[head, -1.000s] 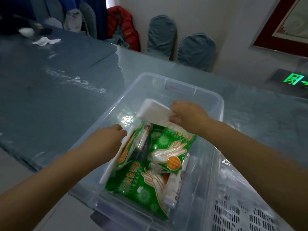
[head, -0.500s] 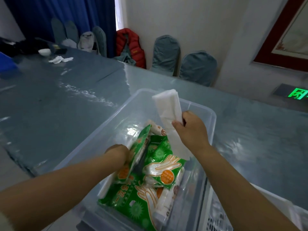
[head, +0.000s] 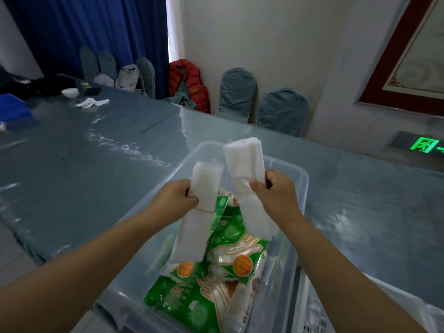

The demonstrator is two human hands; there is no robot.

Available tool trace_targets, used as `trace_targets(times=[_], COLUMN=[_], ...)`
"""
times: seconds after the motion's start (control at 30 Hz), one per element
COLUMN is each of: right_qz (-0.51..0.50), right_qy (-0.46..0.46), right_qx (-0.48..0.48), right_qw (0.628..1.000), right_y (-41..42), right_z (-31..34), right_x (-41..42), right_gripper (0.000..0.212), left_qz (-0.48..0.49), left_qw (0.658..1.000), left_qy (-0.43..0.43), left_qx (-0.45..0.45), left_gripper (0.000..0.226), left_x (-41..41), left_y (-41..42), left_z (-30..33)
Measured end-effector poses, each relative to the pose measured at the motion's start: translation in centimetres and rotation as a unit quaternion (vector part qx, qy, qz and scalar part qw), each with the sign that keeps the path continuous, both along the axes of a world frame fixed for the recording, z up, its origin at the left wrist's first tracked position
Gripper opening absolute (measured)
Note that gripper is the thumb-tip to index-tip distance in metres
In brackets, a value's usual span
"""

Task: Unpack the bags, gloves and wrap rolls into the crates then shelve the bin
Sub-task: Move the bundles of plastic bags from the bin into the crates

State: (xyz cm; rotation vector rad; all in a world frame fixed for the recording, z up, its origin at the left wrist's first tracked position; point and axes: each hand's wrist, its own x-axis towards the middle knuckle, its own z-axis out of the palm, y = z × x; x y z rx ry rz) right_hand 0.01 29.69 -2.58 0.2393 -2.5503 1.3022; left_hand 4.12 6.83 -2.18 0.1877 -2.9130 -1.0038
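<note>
At the lower right edge of the frame a white crate (head: 312, 318) touches the clear bin (head: 303, 188). Green glove packs (head: 230, 265) lie inside the bin. Above them my left hand (head: 176, 197) grips 1 white bag bundle (head: 197, 217) and my right hand (head: 276, 195) grips another (head: 245, 164). The grey-blue table (head: 96, 164) spreads open to the left; 2 covered chairs (head: 283, 111) stand at the far wall.

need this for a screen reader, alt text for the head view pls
Each hand, left hand and right hand, holds a white bundle of bags above a clear bin of green glove packs on a table.
</note>
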Motion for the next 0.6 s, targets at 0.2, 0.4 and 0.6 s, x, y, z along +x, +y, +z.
trace_targets(times=[0.2, 0.4, 0.6], right_qz=[0.107, 0.066, 0.036], right_qy=[-0.147, -0.108, -0.038], right_qx=[-0.315, -0.319, -0.308], right_qw=[0.932, 0.939, 0.95], right_y=[-0.7, -0.6, 2.6], right_z=[1.9, 2.9, 3.5], right_x=[3.4, 5.7, 7.8], right_gripper=[0.008, 0.005, 0.009], left_qz=[-0.008, -0.026, -0.031], left_qw=[0.924, 0.859, 0.818], left_qy=[-0.024, -0.005, -0.021], left_qx=[0.381, 0.511, 0.574], left_gripper=[0.015, 0.019, 0.023], left_x=[2.4, 4.0, 4.9], left_y=[2.2, 6.1, 11.1], left_z=[3.0, 3.7, 4.8])
